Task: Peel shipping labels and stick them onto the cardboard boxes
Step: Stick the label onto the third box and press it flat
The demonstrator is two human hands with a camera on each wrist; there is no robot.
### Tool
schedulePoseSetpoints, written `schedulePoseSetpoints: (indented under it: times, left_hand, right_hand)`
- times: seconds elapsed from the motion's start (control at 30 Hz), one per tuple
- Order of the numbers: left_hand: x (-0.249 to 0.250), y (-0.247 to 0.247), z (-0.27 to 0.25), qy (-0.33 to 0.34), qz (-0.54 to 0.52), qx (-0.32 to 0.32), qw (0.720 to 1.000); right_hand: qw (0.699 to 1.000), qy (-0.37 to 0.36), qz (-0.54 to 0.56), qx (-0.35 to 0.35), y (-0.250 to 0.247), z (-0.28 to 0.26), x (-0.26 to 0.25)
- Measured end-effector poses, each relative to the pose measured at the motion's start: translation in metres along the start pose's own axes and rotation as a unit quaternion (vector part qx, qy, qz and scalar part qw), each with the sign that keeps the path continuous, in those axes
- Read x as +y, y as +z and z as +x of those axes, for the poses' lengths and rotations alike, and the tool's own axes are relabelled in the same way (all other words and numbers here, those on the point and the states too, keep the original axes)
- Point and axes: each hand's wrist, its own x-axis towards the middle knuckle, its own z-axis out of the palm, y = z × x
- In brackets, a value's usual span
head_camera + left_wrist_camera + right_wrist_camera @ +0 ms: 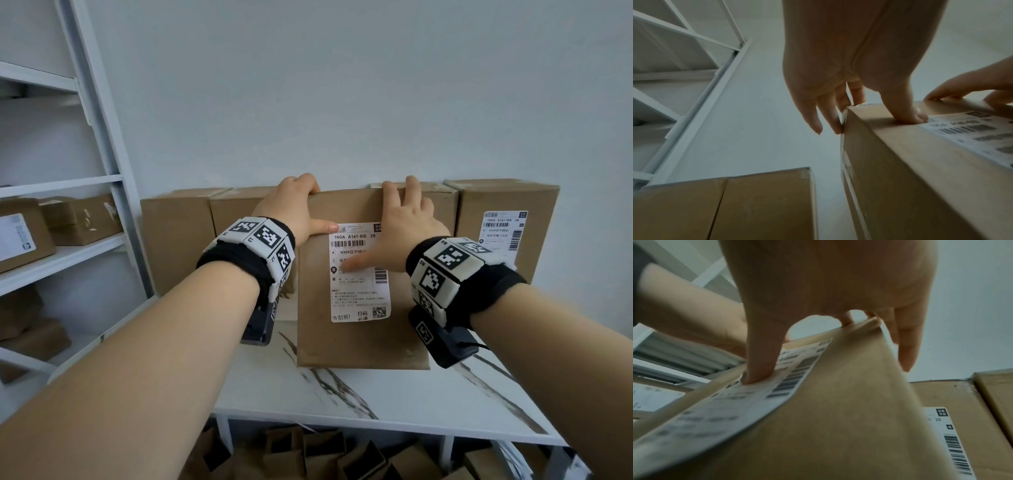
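Both of us gripped the cardboard box (363,284): our left hand (294,209) curled over its top at 11 o'clock, our right hand (407,222) at 1 o'clock, thumb pressing the shipping label (359,294). It stood mid-table (342,394).

My right hand (407,226) covers part of the shipping label (359,274); its small print is too fine to read. My fingertips (308,181) vanish behind the cardboard box (359,342).
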Motion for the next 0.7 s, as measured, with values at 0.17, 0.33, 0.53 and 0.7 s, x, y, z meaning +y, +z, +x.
schedulePoseSetpoints:
  times: [0.17,0.33,0.53,0.7]
  left_hand:
    - [-0.002,0.002,0.003,0.005,-0.008,0.013,1.0]
    - [-0.002,0.001,0.004,0.008,0.0,0.012,1.0]
    - [-0.001,0.001,0.005,0.007,0.013,0.013,1.0]
    - [0.001,0.0,0.004,0.008,0.011,0.014,1.0]
  right_hand:
    - [0.999,0.011,-0.036,-0.008,0.012,-0.007,-0.013]
    - [0.998,-0.004,-0.062,-0.016,0.023,-0.018,-0.016]
    - [0.997,-0.023,-0.072,-0.02,0.028,-0.028,-0.009]
    - [0.997,-0.027,-0.072,-0.017,0.032,-0.037,-0.007]
